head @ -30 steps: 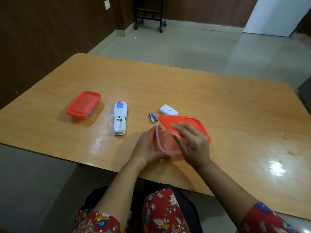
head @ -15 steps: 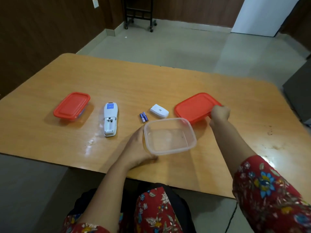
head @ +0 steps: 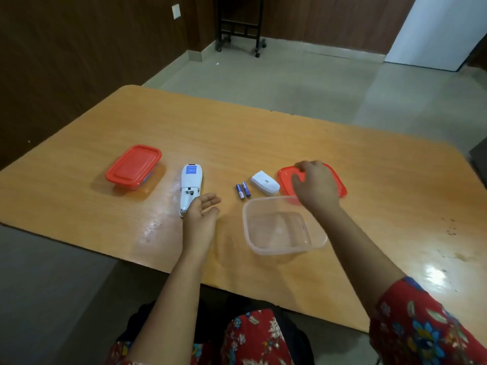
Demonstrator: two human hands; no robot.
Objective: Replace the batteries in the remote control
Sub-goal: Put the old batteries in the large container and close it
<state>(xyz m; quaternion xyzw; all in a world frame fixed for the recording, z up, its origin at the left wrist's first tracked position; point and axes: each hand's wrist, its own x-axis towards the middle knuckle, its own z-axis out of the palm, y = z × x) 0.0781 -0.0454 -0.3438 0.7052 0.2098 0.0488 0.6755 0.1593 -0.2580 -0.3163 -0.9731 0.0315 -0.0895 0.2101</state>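
Observation:
A white remote control (head: pixel 190 185) lies face down on the table with its battery bay uncovered. Its white battery cover (head: pixel 264 182) rests to the right, beside two blue batteries (head: pixel 242 190). My left hand (head: pixel 201 214) hovers open, palm up, just right of the remote's near end, holding nothing. My right hand (head: pixel 315 185) is over the loose red lid (head: pixel 339 183) with fingers spread; whether it grips the lid is unclear. In front of that hand sits an empty clear container (head: pixel 279 227).
A second container with a red lid (head: pixel 134 166) stands closed at the left of the wooden table (head: pixel 369 159). The table's near edge runs just in front of my lap. A wheeled black stand (head: pixel 238 25) is on the floor far behind.
My right hand carried the red lid off the clear container and set it down at the right. My left hand let go of the container and moved left toward the remote.

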